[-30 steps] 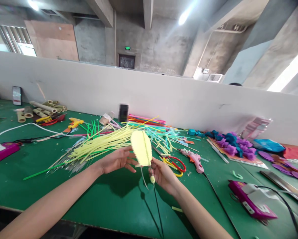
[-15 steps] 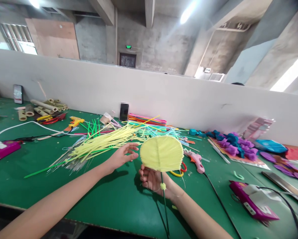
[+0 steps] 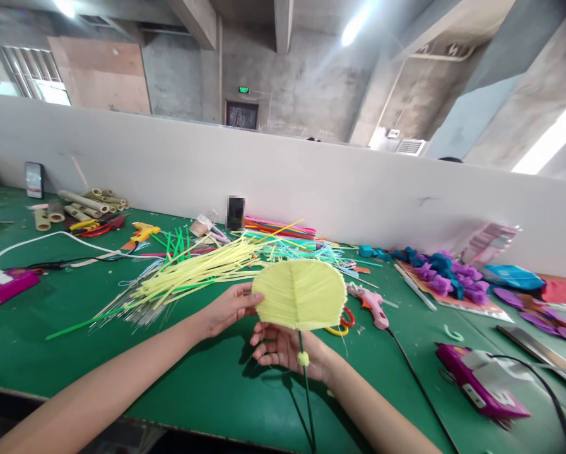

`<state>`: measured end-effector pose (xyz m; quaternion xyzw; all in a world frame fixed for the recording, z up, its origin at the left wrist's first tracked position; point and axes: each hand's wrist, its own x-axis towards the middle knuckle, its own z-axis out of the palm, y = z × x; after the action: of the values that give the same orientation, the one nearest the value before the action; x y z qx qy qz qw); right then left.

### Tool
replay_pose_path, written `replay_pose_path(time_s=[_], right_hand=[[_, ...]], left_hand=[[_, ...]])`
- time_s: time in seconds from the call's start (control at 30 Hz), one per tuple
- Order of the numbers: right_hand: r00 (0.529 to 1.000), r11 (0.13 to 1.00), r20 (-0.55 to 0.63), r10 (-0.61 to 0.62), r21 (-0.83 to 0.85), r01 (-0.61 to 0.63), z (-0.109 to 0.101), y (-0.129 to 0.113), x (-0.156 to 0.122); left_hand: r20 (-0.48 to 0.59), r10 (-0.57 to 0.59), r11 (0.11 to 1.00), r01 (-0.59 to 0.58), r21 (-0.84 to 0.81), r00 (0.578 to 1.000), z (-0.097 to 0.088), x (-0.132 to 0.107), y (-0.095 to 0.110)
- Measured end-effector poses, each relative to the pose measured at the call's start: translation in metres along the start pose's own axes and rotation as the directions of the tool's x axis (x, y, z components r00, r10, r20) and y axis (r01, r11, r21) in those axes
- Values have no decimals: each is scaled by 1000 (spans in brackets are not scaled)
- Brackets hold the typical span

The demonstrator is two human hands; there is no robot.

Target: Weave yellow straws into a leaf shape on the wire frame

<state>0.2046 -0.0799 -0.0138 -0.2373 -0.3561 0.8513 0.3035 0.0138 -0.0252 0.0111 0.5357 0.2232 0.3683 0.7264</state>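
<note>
A pale yellow fuzzy leaf (image 3: 306, 293), its strands running out from a centre rib, is held up over the table on a thin dark green stem (image 3: 306, 394). A small yellow fuzzy ball (image 3: 303, 359) sits on the stem below it. My left hand (image 3: 233, 309) pinches the leaf's left edge, thumb in front. Beneath and behind the leaf, my right hand (image 3: 285, 347) supports it palm up with curled fingers. Its thumb and exact grip are hidden by the leaf. Fine loose wires hang by the right hand.
Yellow pipe cleaners (image 3: 192, 271) lie heaped behind my left hand. A pink glue gun (image 3: 373, 307) and scissors (image 3: 346, 318) are right of the leaf. Purple power strips (image 3: 481, 381) lie at both sides. Bamboo tubes (image 3: 91, 203) and a yellow glue gun (image 3: 144, 231) are back left.
My left hand has moved right and taken hold of the leaf's left edge. The leaf has shifted slightly left and turned a little; my right hand has moved slightly left with it.
</note>
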Motion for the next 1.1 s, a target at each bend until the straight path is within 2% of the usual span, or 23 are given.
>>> replay_pose_path(time_s=[0.17,0.3,0.4,0.5,0.63,0.7,0.77,0.93,1.03,1.1], right_hand=[[971,996,-229,-74,35,84,0,-12,0],[889,952,-379,-256,60,299,-6,-25,-4],[814,914,-463,-352,18,405,-6,-32,-9],[690,846,-501,-522,-204,492,-2,-32,-12],[480,622,-406,-778,-609,492,4,-22,-8],[425,529,-345,-837,-710,465,4,-18,-5],[410,478,-307,-859,-769,424,2,-17,-4],[478,384,-244,-844,-896,221,-10,-16,-5],[490,360,-231,-841,-914,187,-9,-15,-5],[510,379,-237,-827,-905,193,-5,-14,-5]], left_hand=[[-140,17,991,-35,-129,990,-6,3,4],[-273,62,984,-106,-146,960,-14,7,5],[-340,87,984,-135,-120,936,-17,9,5],[-370,87,985,-134,-105,925,-18,10,5],[-369,72,983,-128,-128,926,-17,9,4],[-358,59,979,-124,-161,932,-16,8,4],[-345,39,972,-115,-204,938,-16,8,4],[-307,-57,953,-40,-301,950,-17,7,3],[-265,-143,944,51,-325,953,-20,8,2],[-222,-184,936,101,-338,958,-21,8,3]])
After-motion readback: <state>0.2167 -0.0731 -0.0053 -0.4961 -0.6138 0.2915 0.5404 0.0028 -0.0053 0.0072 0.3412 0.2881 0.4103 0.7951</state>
